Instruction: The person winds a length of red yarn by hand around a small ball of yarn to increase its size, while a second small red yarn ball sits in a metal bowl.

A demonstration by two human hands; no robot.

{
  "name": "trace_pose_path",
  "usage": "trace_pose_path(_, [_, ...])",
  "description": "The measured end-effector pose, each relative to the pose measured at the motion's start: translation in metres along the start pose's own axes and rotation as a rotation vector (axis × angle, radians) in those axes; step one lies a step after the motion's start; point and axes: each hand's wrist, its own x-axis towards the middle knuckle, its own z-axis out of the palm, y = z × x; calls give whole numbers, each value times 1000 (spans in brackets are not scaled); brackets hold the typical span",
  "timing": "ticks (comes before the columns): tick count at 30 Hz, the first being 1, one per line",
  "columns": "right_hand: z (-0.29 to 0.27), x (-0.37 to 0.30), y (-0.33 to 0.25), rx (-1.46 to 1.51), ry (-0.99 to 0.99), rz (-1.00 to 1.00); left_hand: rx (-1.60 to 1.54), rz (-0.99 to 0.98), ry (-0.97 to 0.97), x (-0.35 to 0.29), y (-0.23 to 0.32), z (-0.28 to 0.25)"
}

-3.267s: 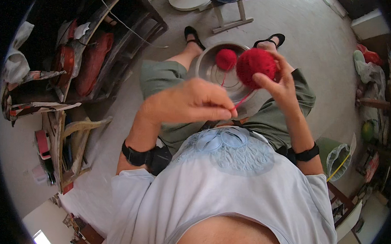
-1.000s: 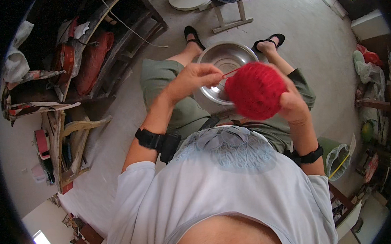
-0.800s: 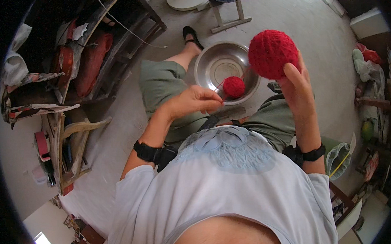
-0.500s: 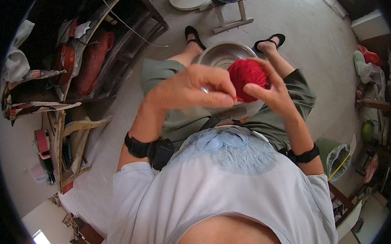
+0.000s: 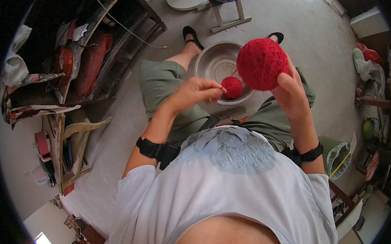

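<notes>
My right hand point(image 5: 292, 89) holds up a large ball of red yarn point(image 5: 262, 63), thumb on its near side and most fingers hidden behind it. Thumb and forefinger of my left hand point(image 5: 198, 92) are pinched together; a thin red strand shows near them, though its path into the pinch is hard to make out. Just right of those fingertips a smaller red yarn ball point(image 5: 232, 87) appears over the metal basin point(image 5: 202, 62), apparently lying inside it. The basin stands on the floor between my feet.
A wooden stool point(image 5: 229, 22) and a round white base point(image 5: 184, 0) stand beyond my feet. Cluttered wooden shelves point(image 5: 133, 35) line the left, with a pale cable hanging across. At right are a lined green bin point(image 5: 337, 158) and shelves with bags.
My right hand has raised and turned the large yarn ball. My left hand has drawn back from it, slightly lower and left. The smaller ball and more of the basin now show.
</notes>
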Motion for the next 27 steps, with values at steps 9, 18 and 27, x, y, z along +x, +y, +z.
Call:
trace_pose_path(9, [-4,16,36,-521,190,-89,269,-7,-312,-14,69,18])
trace_pose_path(18, [5,-7,29,-176,-183,295,161,315,27,13,74,-10])
trace_pose_path(27, [5,1,6,181,-64,36,-41,23,50,7,0,1])
